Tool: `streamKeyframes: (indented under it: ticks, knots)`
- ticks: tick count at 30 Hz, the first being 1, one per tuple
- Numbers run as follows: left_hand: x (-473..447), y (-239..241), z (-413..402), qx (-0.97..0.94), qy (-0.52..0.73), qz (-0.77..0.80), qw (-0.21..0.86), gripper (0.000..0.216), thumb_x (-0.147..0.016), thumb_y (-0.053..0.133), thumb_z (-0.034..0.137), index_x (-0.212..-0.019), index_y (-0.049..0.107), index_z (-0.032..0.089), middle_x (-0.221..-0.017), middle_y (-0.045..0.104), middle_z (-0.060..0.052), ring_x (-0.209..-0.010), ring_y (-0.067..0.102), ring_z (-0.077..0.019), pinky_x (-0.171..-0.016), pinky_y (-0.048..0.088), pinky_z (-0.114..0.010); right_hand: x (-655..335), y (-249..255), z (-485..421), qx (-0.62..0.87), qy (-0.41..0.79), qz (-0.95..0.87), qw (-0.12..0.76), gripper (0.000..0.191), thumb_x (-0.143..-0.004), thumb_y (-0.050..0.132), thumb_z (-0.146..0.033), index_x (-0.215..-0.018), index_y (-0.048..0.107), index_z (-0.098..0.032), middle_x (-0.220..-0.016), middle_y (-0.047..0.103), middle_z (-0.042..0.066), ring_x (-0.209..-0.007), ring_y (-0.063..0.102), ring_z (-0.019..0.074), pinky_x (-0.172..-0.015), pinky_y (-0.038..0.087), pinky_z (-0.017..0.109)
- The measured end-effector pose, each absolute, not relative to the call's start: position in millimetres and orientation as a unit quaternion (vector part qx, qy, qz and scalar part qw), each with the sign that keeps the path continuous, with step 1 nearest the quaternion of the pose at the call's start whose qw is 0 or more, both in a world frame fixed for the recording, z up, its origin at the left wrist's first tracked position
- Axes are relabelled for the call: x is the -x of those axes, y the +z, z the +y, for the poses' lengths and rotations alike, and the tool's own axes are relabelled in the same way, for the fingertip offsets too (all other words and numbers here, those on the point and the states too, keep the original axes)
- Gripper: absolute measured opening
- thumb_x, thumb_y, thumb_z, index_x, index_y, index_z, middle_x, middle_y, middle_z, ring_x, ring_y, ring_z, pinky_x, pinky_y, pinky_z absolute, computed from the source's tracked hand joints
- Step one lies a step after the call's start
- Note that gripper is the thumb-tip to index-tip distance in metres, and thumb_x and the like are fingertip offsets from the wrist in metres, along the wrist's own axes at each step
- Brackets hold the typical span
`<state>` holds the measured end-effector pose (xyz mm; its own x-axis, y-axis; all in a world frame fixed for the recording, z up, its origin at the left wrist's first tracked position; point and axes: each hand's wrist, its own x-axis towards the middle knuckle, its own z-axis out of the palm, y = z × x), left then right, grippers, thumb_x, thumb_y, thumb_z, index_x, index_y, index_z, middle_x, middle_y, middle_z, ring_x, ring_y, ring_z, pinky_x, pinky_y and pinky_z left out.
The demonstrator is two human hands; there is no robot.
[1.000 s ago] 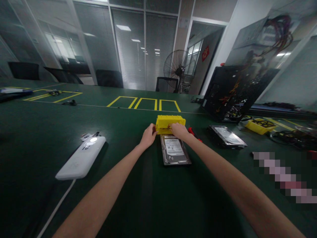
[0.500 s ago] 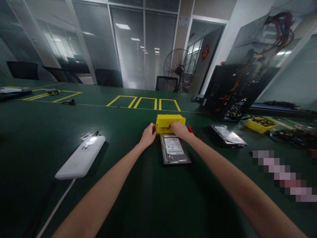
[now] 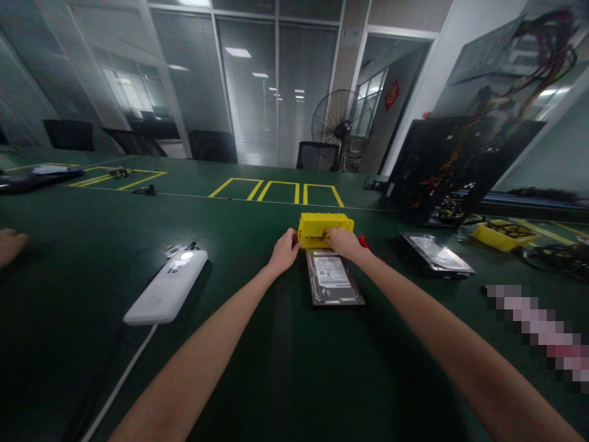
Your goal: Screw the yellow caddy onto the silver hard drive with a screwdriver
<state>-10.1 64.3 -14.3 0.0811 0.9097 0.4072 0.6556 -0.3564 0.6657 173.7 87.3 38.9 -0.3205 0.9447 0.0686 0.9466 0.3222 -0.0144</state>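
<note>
Head view looks down two bare forearms stretched out over a dark green table (image 3: 276,368). Both hands meet at a yellow box (image 3: 326,224) that sits on the table straight ahead, well away from the body. The left hand (image 3: 285,250) is closed on the box's left end, fingers curled against the side wall. The right hand (image 3: 344,243) grips the near edge of the box towards its middle, fingers bent over the rim; what the fingertips touch there is too small to tell. The two hands are close together, with only a short stretch of the box's front wall between them. Just in front of the box, touching or nearly touching its near side, a hard drive (image 3: 334,277) lies flat with its label up, between the two wrists. A red tool (image 3: 367,243) peeks out just beside the right wrist. Further right lies a second hard drive (image 3: 436,254), and behind it stands an open computer case (image 3: 453,166) with loose wires, with a yellow tray (image 3: 500,235) near it. To the left, well apart from the hands, a white power bank (image 3: 168,287) rests on the table with a white cable (image 3: 120,380) running towards the viewer. At the far left edge another person's hand (image 3: 9,244) rests on the table. Yellow marked rectangles (image 3: 276,190) are painted on the table beyond the box, and a fan (image 3: 338,126) stands at the back of the room.
</note>
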Motion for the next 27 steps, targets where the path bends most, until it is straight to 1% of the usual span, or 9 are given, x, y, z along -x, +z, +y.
streamKeyframes:
  ticks: [3,11,16,22,27]
  knots:
    - [10,-15,65,-0.72,0.402,0.545,0.151,0.015,-0.082,0.055,0.009,-0.088,0.045,0.018,-0.096,0.062,-0.007,-0.09,0.06,-0.0194,-0.079,0.048,-0.033,-174,38,87,0.581,-0.017,-0.813,0.034,0.032,-0.09,0.041,-0.024,-0.113,0.061,-0.016,-0.107,0.066,0.016,-0.099,0.063,0.0288,-0.08,0.047,0.037]
    - [10,-15,65,-0.719,0.398,0.548,0.156,0.013,-0.083,0.054,0.011,-0.088,0.045,0.019,-0.096,0.062,-0.008,-0.09,0.06,-0.0204,-0.077,0.049,-0.035,-176,38,84,0.594,-0.009,-0.802,0.056,0.029,-0.09,0.043,-0.027,-0.108,0.064,-0.017,-0.106,0.067,0.014,-0.098,0.063,0.0273,-0.081,0.048,0.037]
    - [10,-15,65,-0.723,0.4,0.542,0.154,0.012,-0.083,0.053,0.012,-0.088,0.045,0.019,-0.097,0.062,-0.008,-0.09,0.06,-0.0206,-0.076,0.05,-0.034,-183,34,88,0.612,0.009,-0.787,0.078,0.03,-0.089,0.045,-0.03,-0.11,0.063,-0.019,-0.109,0.066,0.013,-0.104,0.061,0.028,-0.085,0.047,0.037]
    - [10,-14,65,-0.722,0.393,0.548,0.154,0.012,-0.084,0.053,0.012,-0.088,0.044,0.019,-0.097,0.061,-0.008,-0.09,0.061,-0.0204,-0.075,0.051,-0.034,-193,29,96,0.618,0.053,-0.781,0.081,0.028,-0.089,0.047,-0.032,-0.11,0.062,-0.022,-0.111,0.066,0.009,-0.104,0.062,0.0217,-0.087,0.046,0.032]
    - [11,-16,66,-0.723,0.406,0.534,0.165,0.011,-0.084,0.053,0.013,-0.087,0.044,0.019,-0.099,0.061,-0.008,-0.092,0.06,-0.0206,-0.073,0.05,-0.032,-198,26,97,0.62,0.065,-0.778,0.081,0.03,-0.09,0.046,-0.031,-0.112,0.063,-0.02,-0.114,0.066,0.01,-0.105,0.062,0.019,-0.086,0.045,0.027]
